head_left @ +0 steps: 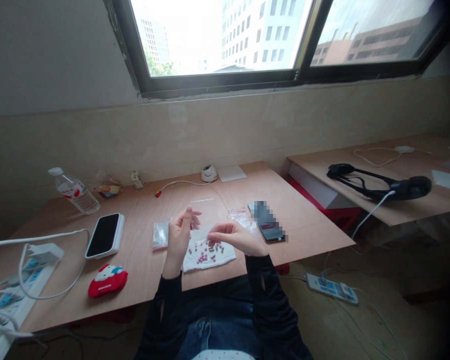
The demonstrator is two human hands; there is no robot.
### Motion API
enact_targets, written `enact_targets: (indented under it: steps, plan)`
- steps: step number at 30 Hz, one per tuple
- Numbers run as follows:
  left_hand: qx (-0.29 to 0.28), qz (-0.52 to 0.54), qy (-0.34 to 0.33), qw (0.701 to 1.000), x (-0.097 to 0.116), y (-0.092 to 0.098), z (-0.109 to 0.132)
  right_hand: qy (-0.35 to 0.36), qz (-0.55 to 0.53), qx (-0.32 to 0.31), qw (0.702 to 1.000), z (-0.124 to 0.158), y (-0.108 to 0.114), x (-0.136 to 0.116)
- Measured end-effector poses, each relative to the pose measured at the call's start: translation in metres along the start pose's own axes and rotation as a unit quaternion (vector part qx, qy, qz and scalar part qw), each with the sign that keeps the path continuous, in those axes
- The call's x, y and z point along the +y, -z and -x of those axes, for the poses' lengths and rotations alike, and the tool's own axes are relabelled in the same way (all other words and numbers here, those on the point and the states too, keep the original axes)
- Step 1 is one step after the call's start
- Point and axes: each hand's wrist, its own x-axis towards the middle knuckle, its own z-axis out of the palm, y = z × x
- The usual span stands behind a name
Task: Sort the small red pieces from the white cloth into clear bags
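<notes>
Many pink beads (201, 258) lie scattered on a white cloth (228, 256), a few silvery bits (213, 258) among them. Left hand (179, 231), at the cloth's 11 o'clock, is half-curled, cannot tell on what; right hand (237, 237), at 1 o'clock, has thumb and forefinger pressed together, anything pinched too small to make out.

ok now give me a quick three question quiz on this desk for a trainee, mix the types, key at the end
1. Which hand is nearer the red pouch: A) left or B) right?
2. True or false: a white dome-shaped device sits near the wall.
3. Fill in the colour: small, round ____ pieces lie on the white cloth.

Key: 1. A, the left hand. 2. True. 3. Pink.
</notes>
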Motion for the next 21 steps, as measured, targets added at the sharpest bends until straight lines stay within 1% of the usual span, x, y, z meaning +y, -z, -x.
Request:
enact_targets:
  steps: [3,6,7,9,11,14,17,21]
  plan:
    - [-0.068,-0.010,0.027,0.997,-0.002,0.000,0.001,0.028,0.006,0.082,0.996,-0.001,0.001,-0.001]
    - [-0.139,-0.027,0.058,0.988,-0.003,-0.001,0.003,0.046,0.011,0.143,0.989,-0.002,0.001,-0.003]
    - [-0.149,-0.033,0.058,0.987,-0.003,-0.001,0.004,0.050,0.007,0.157,0.986,-0.002,0.001,-0.004]
    - [-0.149,-0.038,0.048,0.987,-0.003,-0.002,0.004,0.052,-0.004,0.174,0.983,-0.002,0.000,-0.005]
    - [-0.146,-0.028,0.048,0.988,-0.002,-0.001,0.004,0.056,-0.016,0.182,0.981,-0.002,-0.001,-0.006]
    - [-0.147,-0.007,0.075,0.986,0.000,0.001,0.005,0.065,-0.034,0.180,0.981,-0.003,-0.001,-0.004]
    - [-0.156,0.011,0.101,0.983,0.003,0.002,0.006,0.069,-0.062,0.164,0.982,-0.003,0.000,-0.002]
    - [-0.168,0.039,0.110,0.979,0.008,0.001,0.007,0.070,-0.120,0.136,0.981,-0.001,0.000,-0.003]
